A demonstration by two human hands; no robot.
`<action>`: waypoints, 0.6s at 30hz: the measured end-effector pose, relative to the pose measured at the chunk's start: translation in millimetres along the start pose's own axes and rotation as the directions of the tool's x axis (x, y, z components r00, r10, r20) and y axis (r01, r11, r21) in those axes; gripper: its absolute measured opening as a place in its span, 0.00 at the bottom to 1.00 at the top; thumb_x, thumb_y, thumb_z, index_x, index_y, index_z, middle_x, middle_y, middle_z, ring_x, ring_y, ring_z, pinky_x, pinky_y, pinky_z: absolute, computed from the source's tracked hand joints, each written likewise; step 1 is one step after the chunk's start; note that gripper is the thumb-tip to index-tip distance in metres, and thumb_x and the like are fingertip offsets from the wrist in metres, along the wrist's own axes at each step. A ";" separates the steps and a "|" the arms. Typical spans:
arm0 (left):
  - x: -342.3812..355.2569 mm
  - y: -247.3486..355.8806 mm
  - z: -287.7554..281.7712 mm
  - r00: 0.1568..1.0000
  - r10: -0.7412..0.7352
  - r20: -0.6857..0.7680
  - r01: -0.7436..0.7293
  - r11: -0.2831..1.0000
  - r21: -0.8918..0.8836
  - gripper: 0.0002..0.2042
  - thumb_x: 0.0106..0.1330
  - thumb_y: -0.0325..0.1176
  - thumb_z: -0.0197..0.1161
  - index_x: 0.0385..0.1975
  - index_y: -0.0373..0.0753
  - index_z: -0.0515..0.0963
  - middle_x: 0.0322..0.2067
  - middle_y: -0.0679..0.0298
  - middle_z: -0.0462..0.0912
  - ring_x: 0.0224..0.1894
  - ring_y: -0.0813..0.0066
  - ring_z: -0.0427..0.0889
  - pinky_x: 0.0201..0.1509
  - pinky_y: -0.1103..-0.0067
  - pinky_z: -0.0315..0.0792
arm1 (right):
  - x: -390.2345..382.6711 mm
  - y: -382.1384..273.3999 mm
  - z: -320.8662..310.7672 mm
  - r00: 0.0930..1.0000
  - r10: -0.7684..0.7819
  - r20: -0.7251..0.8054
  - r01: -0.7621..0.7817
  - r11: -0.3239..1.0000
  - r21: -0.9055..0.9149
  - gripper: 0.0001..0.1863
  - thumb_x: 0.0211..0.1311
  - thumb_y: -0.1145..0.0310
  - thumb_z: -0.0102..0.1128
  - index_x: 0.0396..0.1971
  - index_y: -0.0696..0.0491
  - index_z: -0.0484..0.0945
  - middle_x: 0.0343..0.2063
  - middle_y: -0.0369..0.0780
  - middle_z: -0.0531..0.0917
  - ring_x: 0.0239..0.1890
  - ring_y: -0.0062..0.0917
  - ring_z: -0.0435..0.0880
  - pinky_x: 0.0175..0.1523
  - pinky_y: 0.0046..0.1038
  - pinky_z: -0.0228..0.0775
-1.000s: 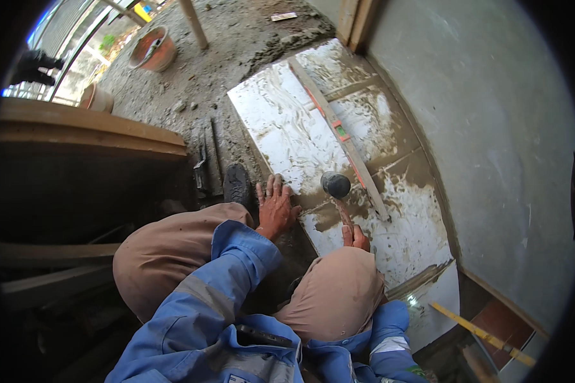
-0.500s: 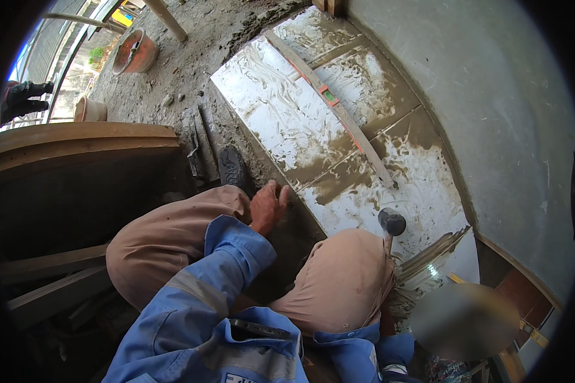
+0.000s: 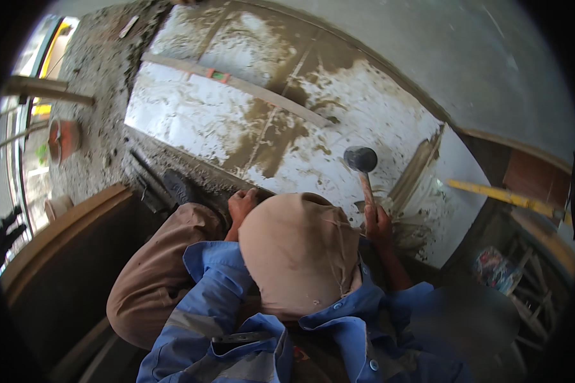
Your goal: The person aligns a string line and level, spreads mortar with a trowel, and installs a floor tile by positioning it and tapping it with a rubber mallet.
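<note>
My right hand (image 3: 378, 223) is closed round the wooden handle of a rubber mallet (image 3: 360, 158). The mallet's black head is over the mortar-smeared white tiles (image 3: 338, 185); whether it touches them I cannot tell. At the tiles' near edge is my left hand (image 3: 241, 204), its fingers loosely bent and nothing seen in them. My raised knee partly covers that hand. Across the tiles lies a long straight bar (image 3: 255, 91), with a small red spirit level (image 3: 217, 75) with a green vial on it.
A grey wall (image 3: 473, 70) borders the tiles' far side. On the rough ground at left stand an orange bucket (image 3: 64, 140) and dark metal pieces (image 3: 148, 185). A wooden-edged panel (image 3: 70, 226) is near my left leg. A yellow bar (image 3: 505, 193) reaches in from the right.
My view has turned to the right. My right hand and the mallet's handle, mostly behind my knee before, now show. My left hand stays near the tile edge.
</note>
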State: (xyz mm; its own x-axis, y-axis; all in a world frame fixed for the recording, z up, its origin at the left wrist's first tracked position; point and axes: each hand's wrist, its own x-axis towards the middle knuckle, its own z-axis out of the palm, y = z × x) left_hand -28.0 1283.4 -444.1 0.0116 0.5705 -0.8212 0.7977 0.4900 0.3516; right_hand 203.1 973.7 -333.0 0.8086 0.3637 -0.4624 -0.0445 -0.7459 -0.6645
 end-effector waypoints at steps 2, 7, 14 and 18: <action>-43.8 -25.0 32.5 0.989 0.096 0.116 -0.114 0.982 0.151 0.19 0.60 0.45 0.67 0.43 0.37 0.82 0.43 0.50 0.84 0.44 0.56 0.83 0.51 0.65 0.73 | -15.3 18.1 -18.6 0.996 0.091 -0.026 -0.093 0.993 -0.076 0.26 0.68 0.46 0.55 0.28 0.58 0.74 0.22 0.52 0.78 0.26 0.46 0.79 0.34 0.41 0.68; -5.6 54.5 26.2 0.826 0.479 0.298 -0.564 0.696 0.446 0.22 0.61 0.47 0.68 0.51 0.40 0.78 0.50 0.48 0.79 0.51 0.54 0.78 0.57 0.62 0.69 | -43.6 30.9 -27.2 0.989 0.125 -0.079 -0.126 0.992 -0.004 0.25 0.67 0.47 0.57 0.27 0.58 0.73 0.21 0.51 0.77 0.25 0.46 0.78 0.33 0.41 0.68; -59.8 83.5 22.8 0.371 0.771 0.518 -0.848 0.054 0.527 0.29 0.61 0.49 0.68 0.61 0.45 0.72 0.61 0.46 0.71 0.62 0.50 0.70 0.64 0.57 0.64 | -90.3 33.6 -34.7 0.975 0.129 -0.181 -0.121 0.991 0.053 0.20 0.62 0.54 0.65 0.27 0.57 0.73 0.18 0.47 0.76 0.20 0.38 0.75 0.29 0.38 0.68; -57.1 108.9 33.1 0.296 0.686 0.664 -0.849 -0.129 0.512 0.40 0.60 0.54 0.68 0.73 0.55 0.58 0.74 0.50 0.47 0.74 0.46 0.48 0.74 0.52 0.47 | -90.8 33.7 -11.4 0.958 0.223 -0.182 -0.220 0.975 0.037 0.18 0.60 0.56 0.67 0.26 0.56 0.74 0.17 0.46 0.76 0.19 0.38 0.76 0.28 0.37 0.68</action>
State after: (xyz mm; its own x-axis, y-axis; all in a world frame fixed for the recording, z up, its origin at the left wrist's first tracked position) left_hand 78.2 1282.3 -373.8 0.9515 0.0674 -0.3003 0.1958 -0.8854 0.4215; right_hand 134.9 909.2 -306.7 0.8712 0.0809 -0.4843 -0.2428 -0.7862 -0.5682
